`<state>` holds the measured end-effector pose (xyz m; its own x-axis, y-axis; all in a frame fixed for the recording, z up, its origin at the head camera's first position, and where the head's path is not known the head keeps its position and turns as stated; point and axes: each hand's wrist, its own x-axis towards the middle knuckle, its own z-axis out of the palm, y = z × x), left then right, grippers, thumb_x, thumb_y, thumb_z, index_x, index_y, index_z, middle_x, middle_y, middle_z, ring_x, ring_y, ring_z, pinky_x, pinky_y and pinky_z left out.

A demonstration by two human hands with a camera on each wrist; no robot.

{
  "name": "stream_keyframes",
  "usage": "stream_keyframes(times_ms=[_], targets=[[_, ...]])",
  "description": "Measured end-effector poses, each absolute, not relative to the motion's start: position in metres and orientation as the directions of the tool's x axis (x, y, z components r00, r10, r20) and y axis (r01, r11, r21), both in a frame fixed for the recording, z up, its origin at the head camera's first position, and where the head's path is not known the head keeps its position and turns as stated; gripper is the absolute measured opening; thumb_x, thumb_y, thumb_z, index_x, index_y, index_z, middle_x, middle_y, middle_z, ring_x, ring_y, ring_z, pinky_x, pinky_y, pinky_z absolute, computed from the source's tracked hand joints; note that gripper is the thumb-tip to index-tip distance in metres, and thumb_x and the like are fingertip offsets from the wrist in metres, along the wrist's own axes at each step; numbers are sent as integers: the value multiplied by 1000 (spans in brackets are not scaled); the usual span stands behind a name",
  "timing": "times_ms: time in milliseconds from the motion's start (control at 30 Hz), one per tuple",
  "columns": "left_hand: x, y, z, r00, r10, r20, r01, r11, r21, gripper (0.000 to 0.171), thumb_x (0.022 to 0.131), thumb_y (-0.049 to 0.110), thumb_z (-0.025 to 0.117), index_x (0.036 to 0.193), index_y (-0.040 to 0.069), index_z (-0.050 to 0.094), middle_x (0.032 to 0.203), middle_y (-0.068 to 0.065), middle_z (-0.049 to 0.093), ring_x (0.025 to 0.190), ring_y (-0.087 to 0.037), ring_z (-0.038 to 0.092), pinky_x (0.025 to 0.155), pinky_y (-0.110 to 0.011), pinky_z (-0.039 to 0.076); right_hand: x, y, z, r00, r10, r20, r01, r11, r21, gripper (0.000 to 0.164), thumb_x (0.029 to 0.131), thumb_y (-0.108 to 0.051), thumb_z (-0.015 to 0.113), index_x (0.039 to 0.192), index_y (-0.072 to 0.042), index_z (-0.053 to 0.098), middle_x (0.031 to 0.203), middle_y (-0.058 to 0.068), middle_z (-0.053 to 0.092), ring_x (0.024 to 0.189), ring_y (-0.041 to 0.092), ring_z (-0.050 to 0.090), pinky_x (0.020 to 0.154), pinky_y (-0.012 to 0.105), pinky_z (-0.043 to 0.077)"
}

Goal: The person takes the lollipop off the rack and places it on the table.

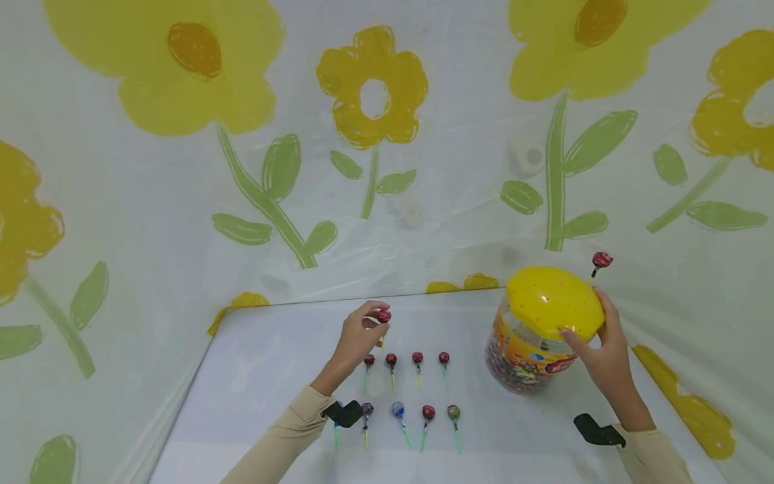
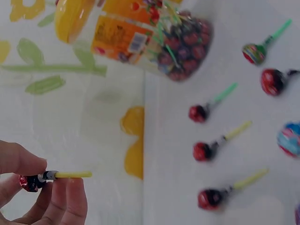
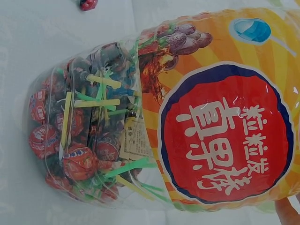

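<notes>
Thumb and fingers of my left hand (image 1: 357, 337) pinch a red-wrapped lollipop (image 1: 383, 315) by its head, above the far row on the table. Its yellow stick lies along the fingers in the left wrist view. At the right, my right hand (image 1: 609, 359) grips the edge of the yellow lid (image 1: 553, 300), thumb in front and fingers on the right side. The lid sits atop a clear jar (image 1: 504, 349) of lollipops with an orange label (image 3: 215, 42). Another red lollipop (image 1: 601, 260) sticks up beside the right fingertips, its lower stick hidden.
Two rows of lollipops lie on the white table (image 1: 254, 376), such as a red one (image 1: 444, 357) in the far row and a blue one (image 1: 397, 409) in the near row. A flower-printed sheet (image 1: 447, 202) hangs behind and around the table.
</notes>
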<state>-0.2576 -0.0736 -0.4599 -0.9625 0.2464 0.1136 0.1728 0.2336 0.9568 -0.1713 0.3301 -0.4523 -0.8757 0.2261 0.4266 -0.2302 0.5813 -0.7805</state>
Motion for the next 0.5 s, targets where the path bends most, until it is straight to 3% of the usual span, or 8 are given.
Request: stream_keyframes(times_ms=[267,500], targets=[[-251,-117,-483,-994,111,17,56,361,931,31,86,6,65,116,14,63,97,-11,60,75,-20,61,58,-34,55,-171,330,-452,-882,237,408,-208,581,-787,84,86,-7,67,152,-21,16,151,3,26,122,5,35,91,4,33],[-246,-146,-504,-998,44,-49,-25,432,901,32,86,7,66,117,12,63,101,-11,60,80,-21,61,58,-29,55,-170,329,-451,-881,244,405,-199,586,-786,84,87,-8,67,152,-22,16,151,4,27,121,6,36,90,4,34]])
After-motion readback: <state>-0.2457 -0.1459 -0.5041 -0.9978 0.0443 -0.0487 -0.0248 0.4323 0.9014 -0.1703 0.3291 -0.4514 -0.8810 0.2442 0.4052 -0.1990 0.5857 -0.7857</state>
